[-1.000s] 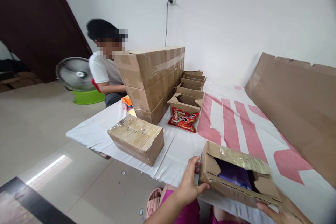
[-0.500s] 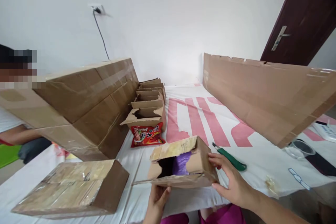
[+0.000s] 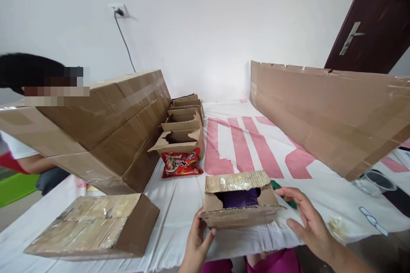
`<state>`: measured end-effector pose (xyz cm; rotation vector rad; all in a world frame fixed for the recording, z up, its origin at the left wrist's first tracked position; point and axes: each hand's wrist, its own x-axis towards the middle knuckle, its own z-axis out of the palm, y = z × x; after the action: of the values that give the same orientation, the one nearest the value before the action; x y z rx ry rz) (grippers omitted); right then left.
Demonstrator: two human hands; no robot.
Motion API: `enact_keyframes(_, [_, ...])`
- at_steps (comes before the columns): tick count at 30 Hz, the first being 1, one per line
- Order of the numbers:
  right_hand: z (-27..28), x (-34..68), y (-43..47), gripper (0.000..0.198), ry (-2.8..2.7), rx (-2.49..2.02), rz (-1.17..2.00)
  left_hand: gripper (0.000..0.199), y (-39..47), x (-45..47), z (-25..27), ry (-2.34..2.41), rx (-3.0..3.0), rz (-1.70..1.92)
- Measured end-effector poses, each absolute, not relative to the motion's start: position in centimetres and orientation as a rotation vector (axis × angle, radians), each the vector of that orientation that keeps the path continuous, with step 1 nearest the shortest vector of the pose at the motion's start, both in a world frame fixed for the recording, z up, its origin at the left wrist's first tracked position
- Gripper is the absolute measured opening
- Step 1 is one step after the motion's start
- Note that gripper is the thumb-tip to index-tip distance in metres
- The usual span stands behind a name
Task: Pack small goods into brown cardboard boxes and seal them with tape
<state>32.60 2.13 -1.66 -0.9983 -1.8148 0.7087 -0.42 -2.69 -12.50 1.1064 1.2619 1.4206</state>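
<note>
A small cardboard box (image 3: 241, 218) stands near the table's front edge with its flaps parted, and something purple and shiny (image 3: 240, 198) lies inside it. My left hand (image 3: 199, 242) holds the box's left front corner, thumb in front and fingers along the side. To the right of the box, my right hand (image 3: 307, 219) is spread open, its fingertips close to the box's right side. A green-handled cutter (image 3: 292, 201) lies behind that hand, partly hidden by the box and fingers. Beyond the box, a red snack packet (image 3: 182, 163) leans against an open box (image 3: 179, 140).
A taped closed box (image 3: 86, 226) sits at front left. Large cardboard panels flank the table, left (image 3: 128, 123) and right (image 3: 323, 115). Open boxes line the left panel. At right lie a clear container (image 3: 378, 181) and a blue-framed item (image 3: 373, 220). Another person (image 3: 35, 162) sits beyond the left panel.
The small box has turned to face me more squarely and shifted right. My right hand has come off its side and moved right. The other person has leaned further into view.
</note>
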Motion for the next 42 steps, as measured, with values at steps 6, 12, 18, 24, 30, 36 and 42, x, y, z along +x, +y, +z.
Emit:
enact_keyframes(6, [-1.5,28.5,4.1,0.023,-1.633,-1.195,0.558,0.059,-2.6,-0.7,-12.8,1.269,1.150,1.393])
enact_keyframes(12, [-1.5,27.8,5.1,0.027,-1.658,-1.286,0.607,0.056,-2.7,-0.6,-12.4,1.291,1.149,1.390])
enact_keyframes(18, [-1.6,28.0,4.8,0.027,-1.686,-1.290,0.584,0.057,-2.8,-0.3,-11.6,1.290,1.125,1.389])
enact_keyframes(24, [-1.7,28.0,4.9,0.024,-1.743,-1.287,0.527,0.051,-3.0,0.9,-10.9,1.295,1.019,1.521])
enact_keyframes(30, [-1.8,28.1,4.9,0.023,-1.778,-1.268,0.436,0.045,-2.6,-0.3,-7.6,1.439,1.274,1.590])
enact_keyframes(36, [-1.7,28.2,5.0,0.024,-1.784,-1.264,0.409,0.040,-0.3,-0.5,-3.8,1.324,1.515,1.465])
enact_keyframes(42, [-2.4,28.4,4.8,0.025,-1.765,-1.250,0.452,0.036,0.8,0.5,-3.6,1.319,1.486,1.401])
